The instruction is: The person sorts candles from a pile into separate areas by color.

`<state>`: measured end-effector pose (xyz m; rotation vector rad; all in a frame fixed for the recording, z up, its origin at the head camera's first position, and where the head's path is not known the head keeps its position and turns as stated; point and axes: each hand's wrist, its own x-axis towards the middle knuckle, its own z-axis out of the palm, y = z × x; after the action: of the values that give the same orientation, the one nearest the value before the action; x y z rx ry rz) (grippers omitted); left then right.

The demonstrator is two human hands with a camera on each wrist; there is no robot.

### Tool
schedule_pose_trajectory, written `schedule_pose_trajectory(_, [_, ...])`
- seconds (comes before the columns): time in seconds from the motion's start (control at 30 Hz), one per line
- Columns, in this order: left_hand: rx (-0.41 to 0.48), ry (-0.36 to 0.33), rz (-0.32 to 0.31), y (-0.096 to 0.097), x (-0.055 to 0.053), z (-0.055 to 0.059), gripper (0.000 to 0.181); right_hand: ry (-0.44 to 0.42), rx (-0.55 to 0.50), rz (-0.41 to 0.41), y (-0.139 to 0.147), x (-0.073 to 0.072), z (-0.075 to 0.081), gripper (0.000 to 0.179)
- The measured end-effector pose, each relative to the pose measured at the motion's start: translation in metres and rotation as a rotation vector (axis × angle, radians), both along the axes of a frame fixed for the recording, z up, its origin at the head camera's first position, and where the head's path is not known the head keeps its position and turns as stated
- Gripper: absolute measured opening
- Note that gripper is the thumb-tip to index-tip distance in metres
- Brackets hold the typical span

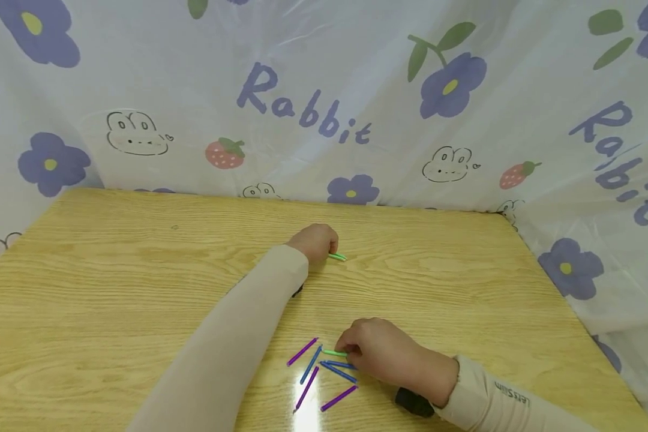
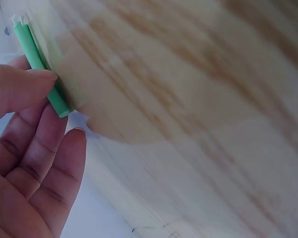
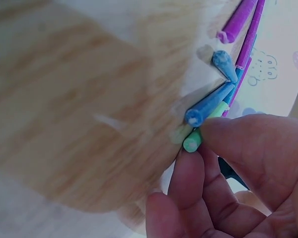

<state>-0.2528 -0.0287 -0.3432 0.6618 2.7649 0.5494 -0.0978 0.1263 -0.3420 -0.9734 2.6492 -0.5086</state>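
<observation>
Far out over the table, my left hand (image 1: 314, 242) pinches green birthday candles (image 1: 337, 257) between thumb and fingers. Two white wicks show side by side on these green candles (image 2: 38, 64) in the left wrist view. Nearer the front, my right hand (image 1: 382, 353) pinches another green candle (image 1: 333, 353), its round end (image 3: 191, 144) pointing at the right wrist camera. Right beside that candle lie three blue candles, among them a blue candle (image 1: 310, 365) set at a slant. Three purple candles, one of them a purple candle (image 1: 339, 398), lie around the blue ones.
The wooden table (image 1: 140, 300) runs back to a white curtain (image 1: 313, 54) printed with flowers, rabbits and strawberries, which also hangs along both sides. A black wrist device (image 1: 413, 402) sits under the right wrist, close over the tabletop.
</observation>
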Motion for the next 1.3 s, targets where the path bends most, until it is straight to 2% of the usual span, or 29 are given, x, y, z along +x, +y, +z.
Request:
schedule_pose_trajectory(0.57, [0.003, -0.001, -0.001, -0.001, 0.000, 0.000, 0.031, 0.003, -0.003, 0.000, 0.000, 0.001, 0.000, 0.017])
schedule_pose_trajectory(0.77, [0.047, -0.022, -0.042, -0.002, 0.001, 0.013, 0.029, 0.012, 0.005, 0.000, 0.000, 0.002, 0.001, 0.017])
schedule_pose_trajectory(1.0, [0.146, -0.033, -0.091, -0.008, 0.006, 0.028, 0.023, 0.018, 0.008, 0.000, 0.000, 0.002, 0.001, 0.017])
schedule_pose_trajectory(1.1, [0.191, -0.020, -0.096, -0.012, 0.012, 0.035, 0.021, 0.020, 0.010, 0.002, 0.000, 0.002, 0.001, 0.017])
schedule_pose_trajectory(1.3, [0.266, 0.056, -0.088, -0.024, 0.022, 0.048, 0.021, 0.007, 0.015, -0.005, 0.000, 0.002, 0.001, 0.016])
